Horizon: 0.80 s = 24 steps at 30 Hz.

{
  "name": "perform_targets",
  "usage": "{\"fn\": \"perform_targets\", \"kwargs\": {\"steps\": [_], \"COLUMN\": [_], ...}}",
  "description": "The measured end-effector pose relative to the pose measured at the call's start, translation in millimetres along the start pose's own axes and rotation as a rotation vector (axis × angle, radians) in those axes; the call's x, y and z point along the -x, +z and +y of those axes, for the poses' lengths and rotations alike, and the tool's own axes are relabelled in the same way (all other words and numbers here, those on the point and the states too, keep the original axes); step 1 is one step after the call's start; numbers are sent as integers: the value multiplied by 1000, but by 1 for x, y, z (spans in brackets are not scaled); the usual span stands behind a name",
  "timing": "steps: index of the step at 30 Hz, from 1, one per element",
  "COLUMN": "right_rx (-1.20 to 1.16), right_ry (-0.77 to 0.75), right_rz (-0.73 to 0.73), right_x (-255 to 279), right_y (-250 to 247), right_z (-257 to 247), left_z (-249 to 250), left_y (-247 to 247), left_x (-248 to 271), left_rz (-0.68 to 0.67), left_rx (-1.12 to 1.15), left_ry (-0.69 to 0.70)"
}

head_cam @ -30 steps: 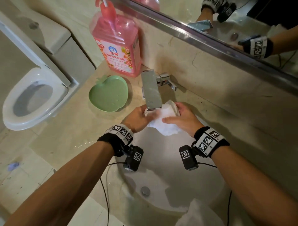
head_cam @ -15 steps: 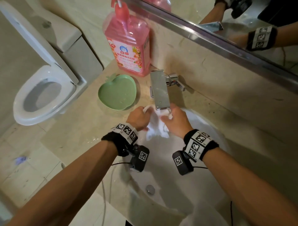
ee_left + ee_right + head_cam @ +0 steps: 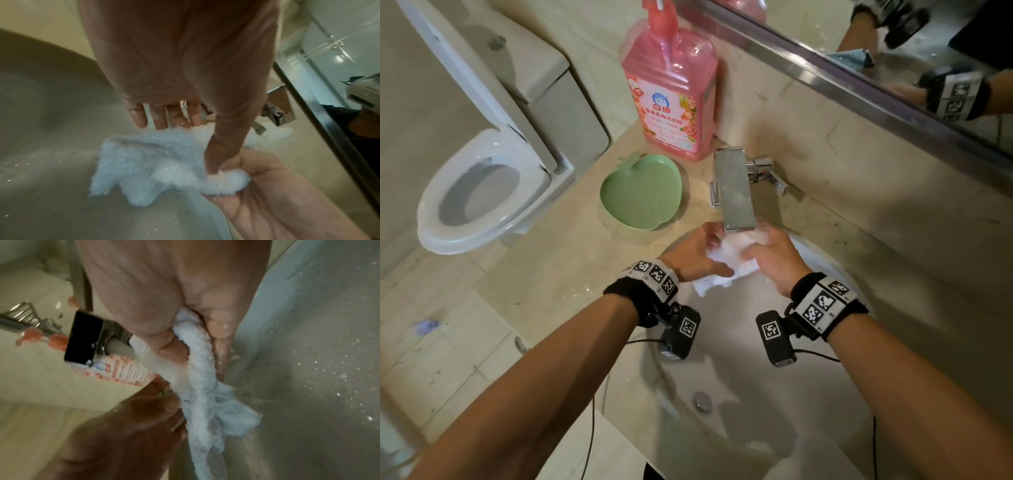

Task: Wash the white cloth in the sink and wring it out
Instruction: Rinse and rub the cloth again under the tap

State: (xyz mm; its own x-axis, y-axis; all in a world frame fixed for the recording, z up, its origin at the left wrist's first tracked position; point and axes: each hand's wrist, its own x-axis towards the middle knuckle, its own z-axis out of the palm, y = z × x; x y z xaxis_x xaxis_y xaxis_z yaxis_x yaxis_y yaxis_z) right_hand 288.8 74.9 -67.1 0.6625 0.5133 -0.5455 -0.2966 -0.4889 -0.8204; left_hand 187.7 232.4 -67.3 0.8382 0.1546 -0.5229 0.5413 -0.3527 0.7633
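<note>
**Soaked cloth under the running faucet**

A beige stone counter runs under a mirror. Left of the chrome faucet sit a matte green apple-shaped dish and a glossy pink soap bottle. Below the faucet, over the smooth white sink, our left hand pinches the white cloth with thumb and fingers, and our right hand grips its bunched edge. We judge this fluffy terry limp, water-heavy, slippery — best gathered into a roll and held at both ends.
</note>
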Motion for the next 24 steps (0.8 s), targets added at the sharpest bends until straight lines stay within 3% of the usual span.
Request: {"fn": "perform_targets", "kwargs": {"steps": [3, 7, 9, 11, 15, 17, 20, 22, 24], "right_rx": [-160, -314, -339, -294, -111, 14, 259, 517, 731], "right_ry": [8, -12, -13, 4, 146, 202, 112, 1, -84], "right_rz": [-28, -22, -32, -37, -214, -234, -225, -231, -193], "right_x": [6, 15, 16, 15, 7, 2, -2, -7, -11], "right_y": [-11, -28, -34, -41, -56, -54, -35, -21, -9], "right_z": [1, -1, -3, -6, -8, -4, -4, -2, 0], "left_z": [5, 15, 17, 18, 28, 34, 36, 39, 40], "left_y": [3, 11, 14, 19, 19, 16, 18, 17, 15], "left_x": [-15, -30, -36, -43, -44, -37, -32, -29, -25], "left_rz": [-37, -256, -224, -118, 24, 54, 52, 86, 174], "left_rx": [-30, -34, -8, -140, -450, -578, -703, -656, -395], "left_ry": [18, -50, -90, -124, -28, 35, 93, 29, -104]}}
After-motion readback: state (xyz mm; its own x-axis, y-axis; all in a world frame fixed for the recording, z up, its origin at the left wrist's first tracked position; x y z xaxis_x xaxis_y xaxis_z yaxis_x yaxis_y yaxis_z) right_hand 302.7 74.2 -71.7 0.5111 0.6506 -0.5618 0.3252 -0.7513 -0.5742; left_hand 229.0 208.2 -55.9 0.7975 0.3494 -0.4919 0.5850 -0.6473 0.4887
